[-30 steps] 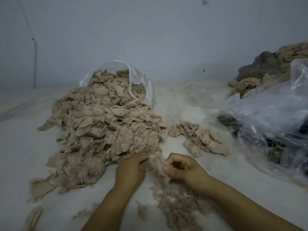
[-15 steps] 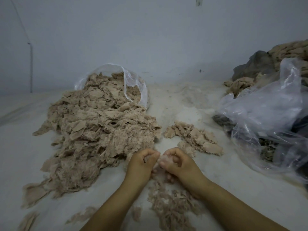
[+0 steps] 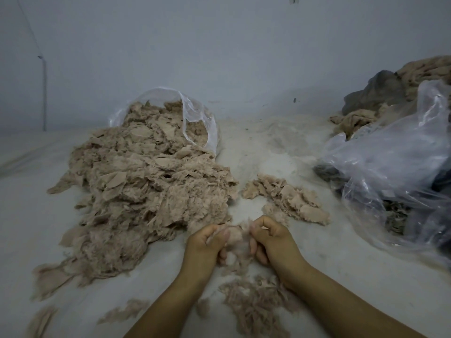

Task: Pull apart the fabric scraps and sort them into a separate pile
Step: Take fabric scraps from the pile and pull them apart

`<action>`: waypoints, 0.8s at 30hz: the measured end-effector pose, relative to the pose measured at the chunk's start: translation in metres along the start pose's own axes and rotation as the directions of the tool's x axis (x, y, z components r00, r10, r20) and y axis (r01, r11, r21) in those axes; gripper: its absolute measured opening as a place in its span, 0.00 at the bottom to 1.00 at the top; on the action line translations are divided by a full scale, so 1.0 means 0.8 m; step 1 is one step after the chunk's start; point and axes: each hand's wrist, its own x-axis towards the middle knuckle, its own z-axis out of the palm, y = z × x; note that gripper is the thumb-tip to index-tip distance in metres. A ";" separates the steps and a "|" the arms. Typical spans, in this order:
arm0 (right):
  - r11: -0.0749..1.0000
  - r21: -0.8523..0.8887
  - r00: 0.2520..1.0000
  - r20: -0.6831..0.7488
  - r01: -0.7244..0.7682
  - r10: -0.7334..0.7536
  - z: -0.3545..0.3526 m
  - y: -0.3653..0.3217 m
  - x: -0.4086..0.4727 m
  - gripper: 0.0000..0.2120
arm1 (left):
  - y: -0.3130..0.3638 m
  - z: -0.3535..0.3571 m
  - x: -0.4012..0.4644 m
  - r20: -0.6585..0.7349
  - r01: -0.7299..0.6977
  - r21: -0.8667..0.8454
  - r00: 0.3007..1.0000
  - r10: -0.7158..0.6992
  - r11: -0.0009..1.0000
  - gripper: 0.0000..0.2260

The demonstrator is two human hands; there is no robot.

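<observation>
A large heap of beige fabric scraps (image 3: 146, 191) spills from a clear plastic bag (image 3: 195, 118) at the left. A smaller pile of scraps (image 3: 288, 198) lies to its right. Below my hands is a loose pile of frayed, pulled-apart scraps (image 3: 253, 303). My left hand (image 3: 207, 245) and my right hand (image 3: 271, 240) sit close together, fingers curled, both pinching one fuzzy beige scrap (image 3: 235, 237) between them, just above the white surface.
A crumpled clear plastic bag (image 3: 390, 172) with dark contents lies at the right. Behind it are dark and tan cloth bundles (image 3: 380, 98). A few stray scraps (image 3: 122, 313) lie near the front left. A pale wall stands behind.
My hands came together on the scrap and drew a little apart again, fraying it. The view shifted slightly; the piles have not moved.
</observation>
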 end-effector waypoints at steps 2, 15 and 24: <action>0.999 0.034 1.000 -0.003 0.007 -0.007 -0.001 -0.002 -0.001 0.10 | 0.000 -0.002 0.000 -0.006 0.004 -0.007 1.000 -0.004 1.000 0.09; 0.995 -0.032 0.993 -0.078 0.092 -0.094 0.007 0.000 -0.005 0.05 | 0.003 0.007 -0.006 0.008 -0.039 0.062 0.999 0.039 0.997 0.10; 0.994 -0.099 0.998 0.042 0.056 -0.052 -0.015 -0.016 -0.005 0.20 | 0.006 -0.013 0.005 -0.154 -0.030 0.000 0.988 0.030 1.000 0.10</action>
